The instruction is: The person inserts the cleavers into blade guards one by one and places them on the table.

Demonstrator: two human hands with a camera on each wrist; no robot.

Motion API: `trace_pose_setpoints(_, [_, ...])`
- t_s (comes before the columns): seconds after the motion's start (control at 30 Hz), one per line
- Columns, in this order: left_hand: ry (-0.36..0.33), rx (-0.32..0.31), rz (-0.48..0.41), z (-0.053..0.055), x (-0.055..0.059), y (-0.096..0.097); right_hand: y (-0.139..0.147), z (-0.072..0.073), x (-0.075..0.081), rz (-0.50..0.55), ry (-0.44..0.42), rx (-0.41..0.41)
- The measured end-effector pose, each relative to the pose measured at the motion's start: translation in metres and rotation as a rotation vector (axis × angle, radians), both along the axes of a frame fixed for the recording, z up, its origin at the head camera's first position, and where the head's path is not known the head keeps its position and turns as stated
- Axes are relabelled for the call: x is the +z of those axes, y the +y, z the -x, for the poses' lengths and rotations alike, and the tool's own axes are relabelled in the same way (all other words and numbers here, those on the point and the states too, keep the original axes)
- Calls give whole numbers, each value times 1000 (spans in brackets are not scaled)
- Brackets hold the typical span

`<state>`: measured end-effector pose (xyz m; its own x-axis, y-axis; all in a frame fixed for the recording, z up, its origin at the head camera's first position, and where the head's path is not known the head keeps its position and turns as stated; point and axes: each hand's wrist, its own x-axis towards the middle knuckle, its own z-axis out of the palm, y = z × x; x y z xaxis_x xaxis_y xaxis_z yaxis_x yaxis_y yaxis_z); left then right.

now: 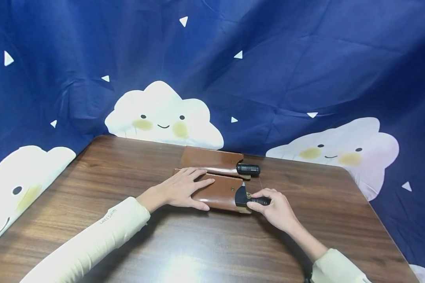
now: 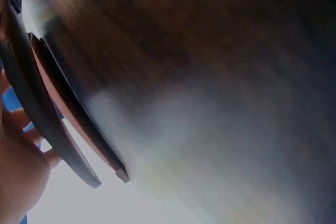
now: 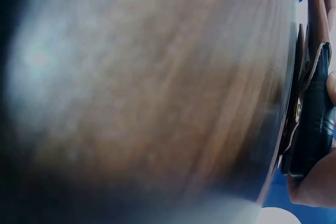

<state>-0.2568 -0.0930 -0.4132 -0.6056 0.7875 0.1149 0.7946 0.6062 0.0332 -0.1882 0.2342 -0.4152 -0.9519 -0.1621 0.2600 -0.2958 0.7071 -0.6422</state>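
A brown leather sheath [image 1: 219, 193] lies flat near the middle of the wooden table, its open end to the right. From that end sticks the black handle [image 1: 263, 201] of a tool whose inserted part is hidden. My right hand [image 1: 277, 207] pinches this handle between thumb and fingers. Spread and fairly straight, the fingers of my left hand [image 1: 182, 188] rest on the sheath's left part. In the left wrist view, the left hand [image 2: 23, 166] appears beside the sheaths' edges. The right wrist view shows the black handle [image 3: 316, 124] with fingertips against it.
Just behind lies a second brown sheath [image 1: 210, 159], roughly parallel, with a ribbed black handle [image 1: 248, 169] protruding on the right. The wooden table [image 1: 212, 239] has rounded far corners. A blue curtain [image 1: 269, 78] with printed clouds hangs behind it.
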Motion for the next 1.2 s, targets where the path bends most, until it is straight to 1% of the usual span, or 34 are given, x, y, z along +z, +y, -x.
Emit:
trace_pose_setpoints(0.17, [-27,12,40,1,-1,1,0,0,-1,-1,9,22])
trace_pose_setpoints(0.27, [-38,16,70,1,-2,1,0,-1,-1,1,-5,29])
trace_pose_setpoints(0.4, [-52,14,101,0,-2,2,0,-1,-2,3,-29,32])
trace_pose_setpoints(0.57, [-72,5,133,0,-2,2,0,1,-4,-11,-32,35])
trace_pose_setpoints(0.77, [-66,8,172,2,-3,3,-1,4,-4,-16,-40,53])
trace_pose_setpoints(1.03, [-67,2,199,3,-3,5,1,7,-4,-5,-96,51])
trace_pose_setpoints(1.1, [-76,6,206,3,-2,5,1,8,-4,0,-109,59])
trace_pose_setpoints(1.2, [-90,17,219,3,-2,5,3,10,-3,26,-155,81])
